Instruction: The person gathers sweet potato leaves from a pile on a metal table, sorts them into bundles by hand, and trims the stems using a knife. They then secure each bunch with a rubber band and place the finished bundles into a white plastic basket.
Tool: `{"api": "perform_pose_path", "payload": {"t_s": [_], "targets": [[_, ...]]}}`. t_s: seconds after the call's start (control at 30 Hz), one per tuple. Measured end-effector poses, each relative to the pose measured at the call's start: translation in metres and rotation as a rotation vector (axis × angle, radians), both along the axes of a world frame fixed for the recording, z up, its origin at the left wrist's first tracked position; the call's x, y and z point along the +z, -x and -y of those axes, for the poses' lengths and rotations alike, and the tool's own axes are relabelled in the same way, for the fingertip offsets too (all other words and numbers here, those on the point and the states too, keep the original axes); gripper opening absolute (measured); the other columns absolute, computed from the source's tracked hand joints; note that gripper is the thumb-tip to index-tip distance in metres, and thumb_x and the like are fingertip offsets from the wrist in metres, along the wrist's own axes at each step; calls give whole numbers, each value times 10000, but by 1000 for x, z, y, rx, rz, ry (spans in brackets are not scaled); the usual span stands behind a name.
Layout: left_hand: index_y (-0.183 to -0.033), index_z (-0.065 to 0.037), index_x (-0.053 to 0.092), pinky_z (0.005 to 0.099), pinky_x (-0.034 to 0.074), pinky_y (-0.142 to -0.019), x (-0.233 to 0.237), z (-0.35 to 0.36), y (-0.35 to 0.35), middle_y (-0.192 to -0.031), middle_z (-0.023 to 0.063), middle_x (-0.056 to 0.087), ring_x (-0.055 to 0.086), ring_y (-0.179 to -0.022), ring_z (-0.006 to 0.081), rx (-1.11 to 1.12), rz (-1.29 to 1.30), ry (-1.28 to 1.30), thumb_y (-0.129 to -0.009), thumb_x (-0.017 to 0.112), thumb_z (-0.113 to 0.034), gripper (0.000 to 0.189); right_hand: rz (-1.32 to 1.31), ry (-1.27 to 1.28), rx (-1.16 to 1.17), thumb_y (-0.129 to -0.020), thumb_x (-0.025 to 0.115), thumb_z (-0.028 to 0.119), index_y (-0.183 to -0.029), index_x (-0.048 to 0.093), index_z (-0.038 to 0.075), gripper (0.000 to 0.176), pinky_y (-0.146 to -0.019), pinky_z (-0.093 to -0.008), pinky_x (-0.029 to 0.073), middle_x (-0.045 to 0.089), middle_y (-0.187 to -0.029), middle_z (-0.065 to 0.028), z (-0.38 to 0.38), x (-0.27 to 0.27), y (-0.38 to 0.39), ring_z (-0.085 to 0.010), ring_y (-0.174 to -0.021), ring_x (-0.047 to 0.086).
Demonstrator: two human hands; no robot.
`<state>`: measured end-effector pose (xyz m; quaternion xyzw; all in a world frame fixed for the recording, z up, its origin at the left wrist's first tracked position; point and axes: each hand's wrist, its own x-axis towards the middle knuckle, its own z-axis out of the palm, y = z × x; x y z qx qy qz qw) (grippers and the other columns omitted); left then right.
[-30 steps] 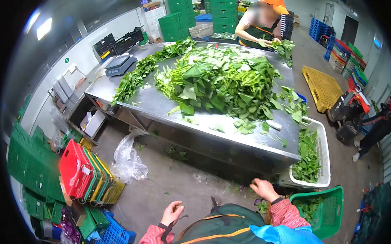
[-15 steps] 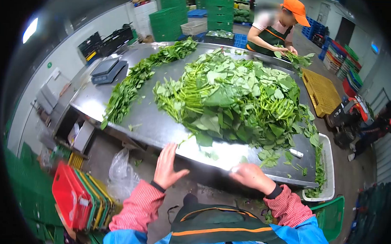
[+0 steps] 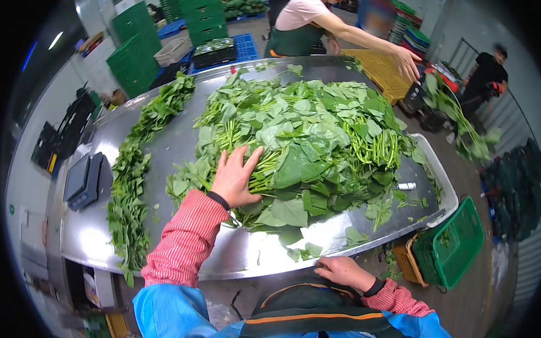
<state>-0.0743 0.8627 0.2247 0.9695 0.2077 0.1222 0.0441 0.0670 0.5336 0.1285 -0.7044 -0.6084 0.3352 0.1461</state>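
A large heap of leafy green stems [image 3: 307, 140] covers the middle of the steel table [image 3: 168, 183]. My left hand [image 3: 235, 177] rests on the near left side of the heap with its fingers spread, touching leaves and stems. Low at the table's front edge is my right hand [image 3: 344, 272], its fingers curled in. Whatever they may hold is hidden. A small white-handled tool [image 3: 406, 186] lies on the table to the right of the heap.
A row of greens [image 3: 130, 188] runs along the table's left side, beside a scale [image 3: 83, 180]. Across the table, a co-worker's hand [image 3: 407, 62] is outstretched; a bunch of greens [image 3: 462, 125] appears airborne beyond it. A green crate [image 3: 449, 244] stands right.
My left hand has moved up from the table's front edge onto the heap. My right hand stays low near the edge. The co-worker's arm has swung out, and the bunch has left their hands.
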Motion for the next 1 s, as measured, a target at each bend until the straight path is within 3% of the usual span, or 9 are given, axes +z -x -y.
{"api": "perform_pose_path", "payload": {"t_s": [0.1,0.2,0.33,0.47,0.57,0.63,0.7,0.87,1.0], "targets": [[-1404,-153,340,462,384,-937,-15,13,0,-1173,259,446,452,-1092,404,8,164,1,-503,800,-194,1013,-64,5,-26,-883,562,380,-1027,617,87,331,-683,-430,495,641,-811,-183,-18,-10,7,-359,-777,623],[-1398,-134,340,443,408,-832,-6,34,0,-1088,205,472,476,-1019,364,60,276,54,-503,783,-130,999,-365,5,-76,-882,602,347,-1133,594,72,373,-669,-366,494,642,-814,-145,-53,13,7,-270,-756,629],[-1359,-54,373,418,417,-840,12,87,-2,-1036,176,478,477,-939,342,91,358,128,-548,720,-89,882,-1014,-109,-263,-890,640,292,-1282,465,-10,525,-685,-274,469,601,-929,-35,-84,2,12,-109,-777,554],[-1382,-49,361,427,405,-856,-8,139,-11,-1052,192,478,459,-952,355,83,376,168,-561,717,-62,896,-1233,-163,-344,-914,613,229,-1313,467,27,471,-986,-299,408,524,-1274,-102,-88,7,0,-163,-1150,499],[-1409,-50,298,444,417,-872,-26,155,-16,-1124,225,436,464,-979,361,165,436,184,-590,764,-93,943,-1699,-166,-427,-959,510,361,-1309,470,28,485,-1023,-324,366,510,-1284,-87,-89,5,3,-180,-1170,487],[-1433,-56,245,428,450,-845,-30,159,-19,-1161,225,411,473,-987,335,329,523,258,-606,790,-120,993,-1568,-15,-395,-969,462,398,-1323,455,30,511,-1050,-321,330,473,-1321,-85,-92,3,-6,-186,-1234,426],[-1437,-2,139,423,452,-856,-24,135,-14,-1192,214,403,504,-977,352,514,579,783,-590,824,-163,1102,-1406,57,-335,-977,397,453,-1392,383,38,588,-1113,-317,221,356,-1434,-89,-99,-8,-7,-182,-1351,276],[-1222,35,452,428,448,-812,-27,99,-10,-1052,206,497,515,-958,383,154,285,392,-602,799,-120,727,-1354,103,-190,-978,387,479,-1448,270,27,662,-1125,-292,180,276,-1492,-77,-102,20,-4,-157,-1366,255],[-1265,18,434,427,404,-964,17,164,-29,-1279,228,464,474,-1140,398,106,351,319,-677,710,-48,654,-1308,162,-132,-987,390,453,-1422,284,-26,655,-1088,-254,277,313,-1465,-90,-65,56,-26,-155,-1321,335]]}}
